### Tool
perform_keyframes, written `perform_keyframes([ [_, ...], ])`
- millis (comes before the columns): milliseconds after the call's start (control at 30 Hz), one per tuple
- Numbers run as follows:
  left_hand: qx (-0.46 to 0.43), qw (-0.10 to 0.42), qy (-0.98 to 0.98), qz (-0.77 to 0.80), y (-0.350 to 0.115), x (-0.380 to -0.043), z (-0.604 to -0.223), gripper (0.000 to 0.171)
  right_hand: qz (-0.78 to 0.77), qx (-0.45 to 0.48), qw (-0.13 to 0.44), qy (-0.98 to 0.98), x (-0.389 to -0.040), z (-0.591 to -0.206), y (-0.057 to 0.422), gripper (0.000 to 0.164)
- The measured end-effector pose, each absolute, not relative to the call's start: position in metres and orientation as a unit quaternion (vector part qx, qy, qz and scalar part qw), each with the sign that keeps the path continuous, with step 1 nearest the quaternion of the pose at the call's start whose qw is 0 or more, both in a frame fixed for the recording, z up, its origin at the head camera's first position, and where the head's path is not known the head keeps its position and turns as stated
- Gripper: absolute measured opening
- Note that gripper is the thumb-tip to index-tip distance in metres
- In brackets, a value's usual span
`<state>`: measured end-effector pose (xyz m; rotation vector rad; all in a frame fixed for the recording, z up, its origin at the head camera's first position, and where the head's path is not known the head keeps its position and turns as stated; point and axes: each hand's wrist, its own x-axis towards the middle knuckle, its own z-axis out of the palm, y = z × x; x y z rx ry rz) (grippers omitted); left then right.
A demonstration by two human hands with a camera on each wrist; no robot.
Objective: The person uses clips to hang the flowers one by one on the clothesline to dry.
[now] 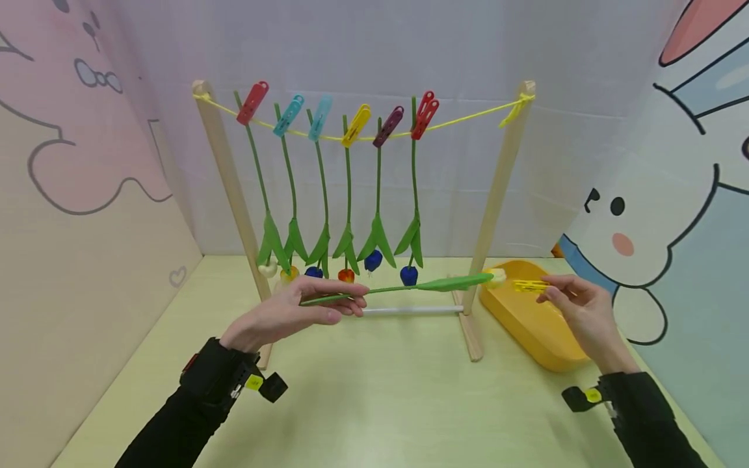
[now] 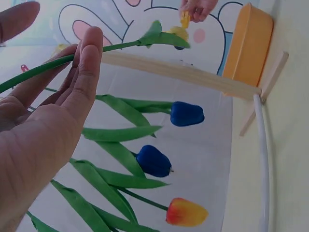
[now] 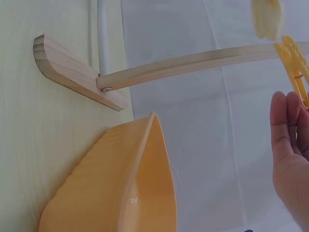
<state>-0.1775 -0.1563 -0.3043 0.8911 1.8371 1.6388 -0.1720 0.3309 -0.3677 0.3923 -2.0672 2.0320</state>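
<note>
Between the fingers of my left hand [image 1: 298, 305] runs the green stem of an artificial tulip [image 1: 450, 283], held nearly level. Its pale yellow bloom [image 1: 497, 277] points right, and the thumb stands apart from the stem in the left wrist view. My right hand [image 1: 585, 309] pinches a yellow clothespin [image 1: 529, 286] just right of that bloom, with a small gap between them. Behind, several tulips hang upside down from a yellow string [image 1: 468, 117], clipped by coloured clothespins such as a yellow one [image 1: 356, 126] and a purple one [image 1: 389, 127]. My left hand partly hides their lower blooms.
Wooden posts, left [image 1: 228, 175] and right [image 1: 503, 175], carry the string. A white rod [image 1: 415, 311] joins them low down. Below my right hand, an orange-yellow basin [image 1: 526, 331] stands on the pale table [image 1: 374, 403]. Walls with cartoon drawings flank both sides.
</note>
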Motion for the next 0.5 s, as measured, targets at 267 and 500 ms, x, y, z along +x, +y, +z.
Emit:
perform_keyframes([
  [267,0.373,0.26,0.634,0.626,-0.136,-0.172,-0.29,0.067,0.685,0.126,0.132,-0.706,-0.168,-0.363,0.339,0.026],
  [500,0.336,0.23,0.644,0.648,-0.118,-0.177,-0.284,0.054,0.701,0.121,0.132,-0.69,-0.168,-0.356,0.345,0.024],
])
